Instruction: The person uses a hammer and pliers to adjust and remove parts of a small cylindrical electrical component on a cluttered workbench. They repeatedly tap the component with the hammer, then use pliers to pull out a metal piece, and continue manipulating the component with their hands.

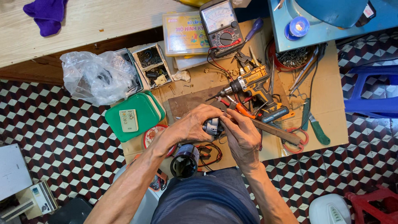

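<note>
Cardboard sheet on checkered floor; both hands grip motor.

One head-worn camera looks almost straight down from close above onto the flat brown cardboard work sheet on the checkered tile floor.

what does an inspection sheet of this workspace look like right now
surface: cardboard sheet on patterned tile floor
job's things: small grey motor-like part held between both hands
clutter: cordless drill, analogue multimeter, green case with remote on top, plastic bag, pliers
grippers: left hand and right hand both closed on the part
cables: red and black leads by a dark cylinder
surroundings: wooden board, blue stool
</note>
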